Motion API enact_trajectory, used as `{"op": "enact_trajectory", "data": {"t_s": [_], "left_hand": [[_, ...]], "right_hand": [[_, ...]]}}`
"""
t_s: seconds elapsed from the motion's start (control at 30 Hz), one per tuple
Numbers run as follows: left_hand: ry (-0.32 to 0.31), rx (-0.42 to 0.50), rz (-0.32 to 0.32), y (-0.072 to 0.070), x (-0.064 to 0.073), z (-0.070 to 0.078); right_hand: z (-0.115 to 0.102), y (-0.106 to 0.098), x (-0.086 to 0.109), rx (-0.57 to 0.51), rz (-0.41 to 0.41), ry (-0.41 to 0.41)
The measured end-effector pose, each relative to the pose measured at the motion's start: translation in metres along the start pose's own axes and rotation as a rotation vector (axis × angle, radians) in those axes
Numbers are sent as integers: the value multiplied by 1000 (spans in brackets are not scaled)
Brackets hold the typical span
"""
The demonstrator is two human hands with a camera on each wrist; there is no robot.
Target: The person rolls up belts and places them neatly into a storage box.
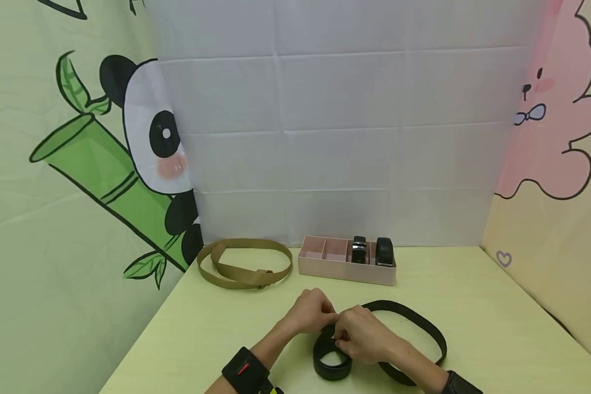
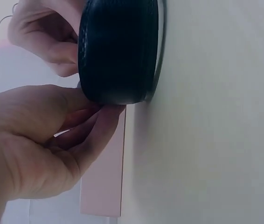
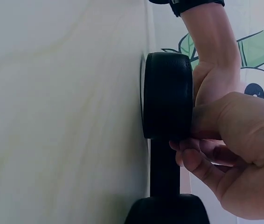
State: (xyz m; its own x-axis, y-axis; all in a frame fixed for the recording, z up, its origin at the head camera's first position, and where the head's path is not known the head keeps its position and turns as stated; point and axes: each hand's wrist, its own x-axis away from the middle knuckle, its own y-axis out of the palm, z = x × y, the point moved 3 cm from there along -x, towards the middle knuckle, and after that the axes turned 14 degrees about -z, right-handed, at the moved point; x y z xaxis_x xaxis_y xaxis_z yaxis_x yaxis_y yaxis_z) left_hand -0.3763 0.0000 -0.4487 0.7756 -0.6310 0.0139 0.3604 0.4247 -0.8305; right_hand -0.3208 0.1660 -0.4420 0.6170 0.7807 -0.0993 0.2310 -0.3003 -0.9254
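A black belt [image 1: 416,316] lies on its edge on the table, one end wound into a round coil [image 1: 332,373] and the rest in a wide loop to the right. My left hand [image 1: 311,313] pinches the belt at the coil's far side. From the right, my right hand [image 1: 366,335] grips the coil with curled thumb and fingers. In the left wrist view the coil [image 2: 118,51] covers the left fingertips. Right thumb and fingers meet at the upper edge of the coil [image 3: 168,93] in the right wrist view.
Behind the hands stands a pink divided box [image 1: 346,270] holding two rolled dark belts, one with a shiny buckle [image 1: 359,251]. A tan belt [image 1: 236,273] lies loosely looped at the back left. A pale hanging cloth [image 1: 340,164] closes off the table's far edge.
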Motion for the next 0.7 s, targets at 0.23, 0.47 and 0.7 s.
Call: {"op": "enact_trajectory", "data": {"t_s": [0.23,0.47,0.7], "left_hand": [[-25,199,-84,0,7,-6],[-6,464,-304,-8,17,-15],[36,478,-351,-10,20,-9]], "right_hand": [[-1,1,1,-5,16,32],[1,1,3,-53,42,96],[1,1,2,-70,65,109]]}}
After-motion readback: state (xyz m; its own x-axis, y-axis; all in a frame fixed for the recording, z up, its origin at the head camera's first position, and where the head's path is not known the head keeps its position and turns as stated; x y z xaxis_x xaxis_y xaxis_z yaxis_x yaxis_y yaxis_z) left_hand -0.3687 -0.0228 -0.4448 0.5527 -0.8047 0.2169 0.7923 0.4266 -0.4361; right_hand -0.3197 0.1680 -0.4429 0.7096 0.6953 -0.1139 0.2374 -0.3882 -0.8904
